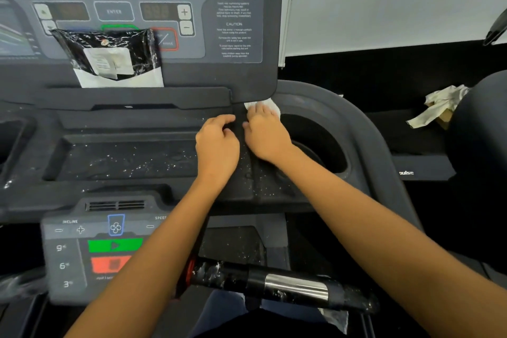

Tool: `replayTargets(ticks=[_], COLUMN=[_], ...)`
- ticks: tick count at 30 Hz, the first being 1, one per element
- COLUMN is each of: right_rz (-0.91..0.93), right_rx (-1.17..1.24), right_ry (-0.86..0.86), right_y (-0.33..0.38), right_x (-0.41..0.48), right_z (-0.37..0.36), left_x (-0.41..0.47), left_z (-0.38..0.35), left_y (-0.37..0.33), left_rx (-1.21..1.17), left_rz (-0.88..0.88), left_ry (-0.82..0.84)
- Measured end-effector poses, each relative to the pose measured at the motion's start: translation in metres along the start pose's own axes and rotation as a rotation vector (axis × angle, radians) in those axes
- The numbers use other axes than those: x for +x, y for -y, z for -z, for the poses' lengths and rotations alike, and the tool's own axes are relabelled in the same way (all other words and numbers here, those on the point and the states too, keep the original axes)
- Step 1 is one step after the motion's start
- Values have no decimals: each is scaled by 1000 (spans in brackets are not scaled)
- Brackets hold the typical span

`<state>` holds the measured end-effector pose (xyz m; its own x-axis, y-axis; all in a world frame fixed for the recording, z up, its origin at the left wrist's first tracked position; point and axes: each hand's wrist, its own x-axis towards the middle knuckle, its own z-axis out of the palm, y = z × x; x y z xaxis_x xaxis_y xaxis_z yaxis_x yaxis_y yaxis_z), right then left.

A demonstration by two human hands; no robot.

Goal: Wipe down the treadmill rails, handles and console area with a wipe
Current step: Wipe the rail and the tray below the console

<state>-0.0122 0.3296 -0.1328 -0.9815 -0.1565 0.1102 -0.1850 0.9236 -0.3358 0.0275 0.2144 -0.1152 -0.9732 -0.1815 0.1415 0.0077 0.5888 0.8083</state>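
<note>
The dark grey treadmill console (137, 101) fills the view, its shelf speckled with white specks. A white wipe (270, 105) lies under the fingers of my right hand (264, 134), pressed on the console surface just below the lower right corner of the display panel (241, 35), beside the round cup holder (315, 140). My left hand (218, 143) rests on the console just left of the right hand, fingers curled down on the surface, holding nothing. The black and chrome pulse handle (288, 287) crosses below my forearms.
A black and white wipe packet (115, 55) leans against the display panel buttons. The lower control pad (96, 250) with green and red buttons sits at the near left. A crumpled used cloth (439, 107) lies on a dark ledge at the right.
</note>
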Motion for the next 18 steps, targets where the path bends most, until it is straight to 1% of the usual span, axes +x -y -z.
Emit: replayTargets(ticks=[2,4,6,9,11,13,16,18], right_rz=[-56,-99,-68,5,42,-50,-219,-250], right_rx=[94,131,165,262,283,308,314,259], right_ry=[98,136,122,109,120,139,175,210], right_y=[10,14,17,33,34,31,19,18], right_x=[26,36,17,-47,-62,-38,25,41], right_z=[3,0,-8,-8,-12,-10,-3,0], left_x=[0,-1,-1,0,4,10,17,17], left_z=[0,0,0,1,2,6,10,12], left_y=[3,6,7,6,6,5,8,11], left_rx=[14,30,33,20,23,30,43,54], left_rz=[27,40,45,52,48,37,42,47], left_ry=[10,35,48,41,58,78,105,126])
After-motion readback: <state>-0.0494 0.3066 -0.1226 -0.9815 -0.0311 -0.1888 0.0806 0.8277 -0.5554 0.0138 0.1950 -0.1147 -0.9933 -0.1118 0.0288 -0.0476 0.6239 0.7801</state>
